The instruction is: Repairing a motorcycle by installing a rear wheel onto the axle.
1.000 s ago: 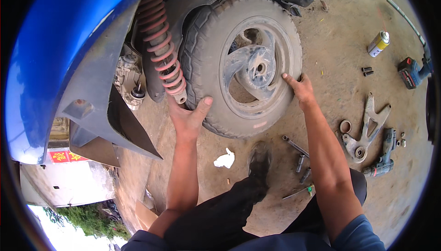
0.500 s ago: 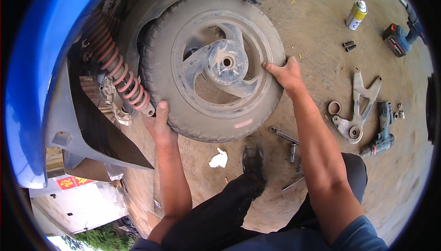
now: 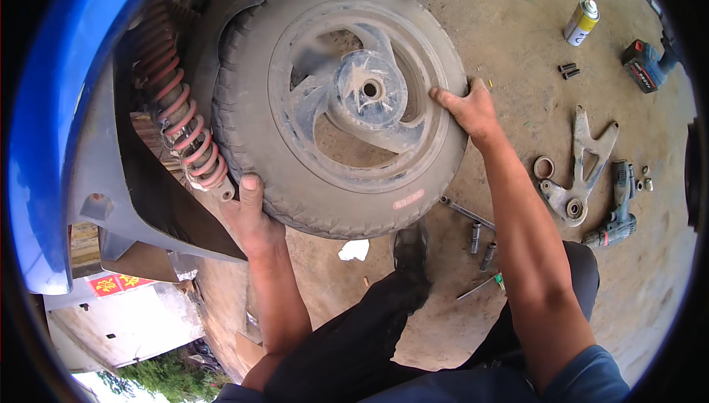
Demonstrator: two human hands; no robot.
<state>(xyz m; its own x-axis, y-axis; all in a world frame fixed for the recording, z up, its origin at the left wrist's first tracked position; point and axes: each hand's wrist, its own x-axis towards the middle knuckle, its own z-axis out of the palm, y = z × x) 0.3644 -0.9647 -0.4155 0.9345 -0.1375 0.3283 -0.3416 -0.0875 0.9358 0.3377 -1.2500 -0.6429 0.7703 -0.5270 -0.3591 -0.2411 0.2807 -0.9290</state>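
Both hands grip a dusty scooter wheel (image 3: 378, 110) by its tyre, beside the scooter's rear underside. My left hand (image 3: 255, 220) clasps the tyre's lower left edge, thumb up, close to the bottom eye of a red-coiled shock absorber (image 3: 198, 141). On the right side, my right hand (image 3: 471, 114) holds the tyre with its thumb against the sidewall near the rim; its other fingers are hidden behind. The hub faces me with a round centre hole, and curved spokes run from it to the rim. What lies behind the wheel is mostly hidden.
Blue bodywork (image 3: 44, 137) curves along the left. On the dirty floor at right lie a metal bracket (image 3: 583, 170), a ring (image 3: 543, 167), a cordless drill (image 3: 619, 207), several bolts, a spray can (image 3: 582, 23) and a cordless tool (image 3: 644, 67). A ratchet (image 3: 469, 215) and sockets lie near my foot.
The wheel appears larger, and its lower edge has come slightly nearer to me. Both hands keep their grip on it. The view has shifted a little.
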